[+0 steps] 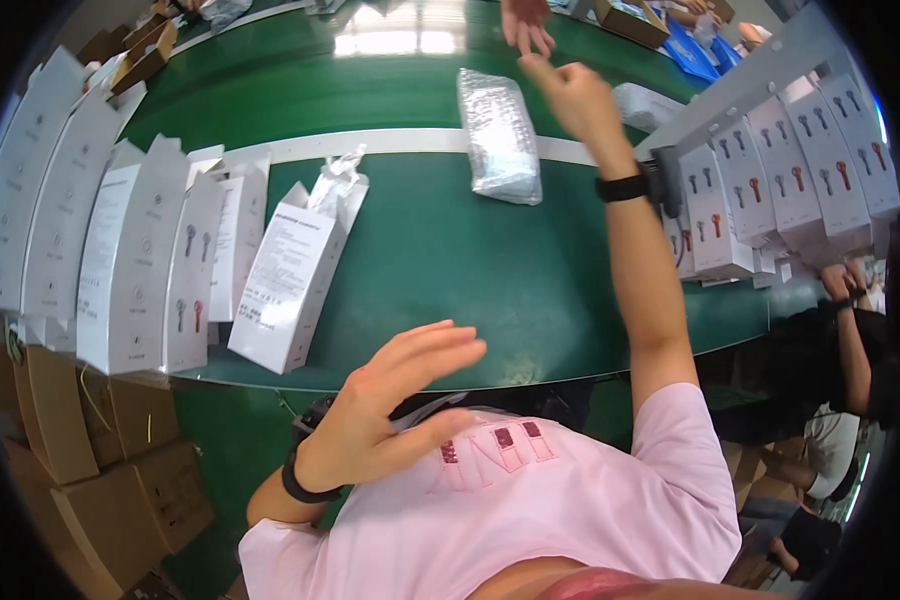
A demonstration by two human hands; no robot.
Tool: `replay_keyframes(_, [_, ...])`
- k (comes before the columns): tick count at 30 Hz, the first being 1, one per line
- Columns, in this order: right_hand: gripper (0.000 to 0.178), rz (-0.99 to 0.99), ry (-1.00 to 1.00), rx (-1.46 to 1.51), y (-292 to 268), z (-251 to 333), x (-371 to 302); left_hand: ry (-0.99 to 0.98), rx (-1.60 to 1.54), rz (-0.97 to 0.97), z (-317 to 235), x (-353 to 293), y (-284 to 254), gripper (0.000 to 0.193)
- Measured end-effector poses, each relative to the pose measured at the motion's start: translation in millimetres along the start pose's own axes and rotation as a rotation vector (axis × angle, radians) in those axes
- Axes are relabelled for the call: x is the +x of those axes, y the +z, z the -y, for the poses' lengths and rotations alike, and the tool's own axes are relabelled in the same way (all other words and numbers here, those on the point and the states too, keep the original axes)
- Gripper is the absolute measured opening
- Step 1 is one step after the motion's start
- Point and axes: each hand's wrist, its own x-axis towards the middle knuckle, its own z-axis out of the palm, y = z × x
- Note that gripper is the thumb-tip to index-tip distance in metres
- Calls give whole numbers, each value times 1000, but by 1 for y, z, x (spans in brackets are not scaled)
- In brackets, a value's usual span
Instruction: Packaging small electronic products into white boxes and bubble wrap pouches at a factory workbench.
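My left hand (400,400) hovers over the near edge of the green work table, its fingers stretched out and the thumb apart, holding nothing. My right hand (578,98) reaches to the far side, fingers partly extended and nothing visible in them. Its fingertips lie close to another person's hand (526,25); whether they touch I cannot tell. Left of my right forearm a bubble-wrapped pack (500,138) lies across the white strip (400,145). A white carton (288,275) leans at the left, clear plastic poking from its open top.
Several tall white cartons (125,260) with raised flaps line the left side. More printed cartons (740,190) stand at the right beside a grey rail. Another wrapped pack (645,107) lies beyond my right wrist. Brown boxes (120,470) are stacked below left. A blue tray (690,50) sits far right.
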Motion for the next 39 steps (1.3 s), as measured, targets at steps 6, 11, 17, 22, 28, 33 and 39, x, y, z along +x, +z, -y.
replay_keyframes(6, [78, 456, -265, -66, 46, 33, -35, -28, -6, -103, 26, 28, 16, 51])
replay_keyframes(11, [33, -421, -222, -855, 24, -44, 53, -86, -68, -178, 29, 20, 14, 45])
replay_keyframes(17, [23, -209, -117, -858, 7, -171, 101, -123, -471, -102, 23, 31, 18, 50])
replay_keyframes(22, [55, -306, -372, -431, -41, -28, -11, -230, -1014, -72, 28, 61, 30, 60])
replay_keyframes(28, [58, -236, -1083, -206, -55, 46, -200, -132, -1388, -121, 30, 78, 54, 60])
replay_keyframes(33, [33, 104, -947, 183, -122, 57, -233, -8, -821, -334, 51, 41, 50, 62])
replay_keyframes(39, [25, -99, -1040, 322, -132, 61, -199, 72, 108, -404, 25, 23, 38, 74])
